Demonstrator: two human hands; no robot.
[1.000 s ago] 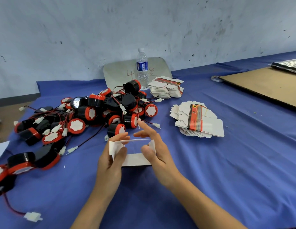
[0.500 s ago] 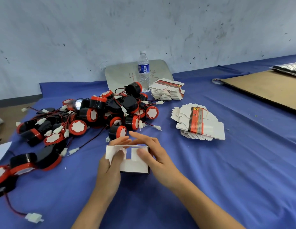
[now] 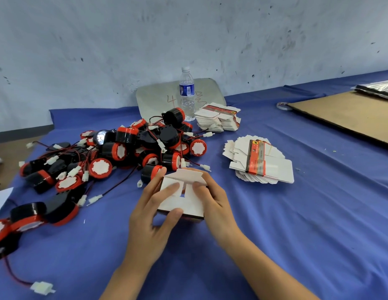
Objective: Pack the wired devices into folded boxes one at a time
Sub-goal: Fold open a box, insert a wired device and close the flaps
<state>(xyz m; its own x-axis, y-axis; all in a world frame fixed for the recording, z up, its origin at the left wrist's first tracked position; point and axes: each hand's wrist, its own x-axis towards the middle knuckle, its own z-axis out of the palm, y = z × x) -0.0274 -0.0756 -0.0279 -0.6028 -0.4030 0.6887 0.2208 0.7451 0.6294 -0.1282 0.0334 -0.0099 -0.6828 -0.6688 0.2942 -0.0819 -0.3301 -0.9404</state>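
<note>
- The left hand [image 3: 149, 215] and the right hand [image 3: 217, 202] are both clamped on one box [image 3: 184, 202], held low over the blue worktop [image 3: 297, 245], right in front of the person.
- The left thumb hooks the near edge. A finger of each hand presses a side flap flat, and the far flap [image 3: 184, 176] stands half raised above them.
- The box is just beside the front of the heap of devices [image 3: 145, 148]. The flat boxes [image 3: 262, 167] lie well apart to the right.
- It seems to be an end being closed, but the flaps hide whether a device is already inside.
- If the fingers lift before the far flap is tucked, the side flaps will likely spring up and the end will open.
- Pressing hard on the thin card could crease a flap or push the walls out of square, so the tab misses its slot.
- A plug [image 3: 205, 167] on its wire lies just behind the far flap. Folding that flap could catch it, or drag its device off the heap.
</note>
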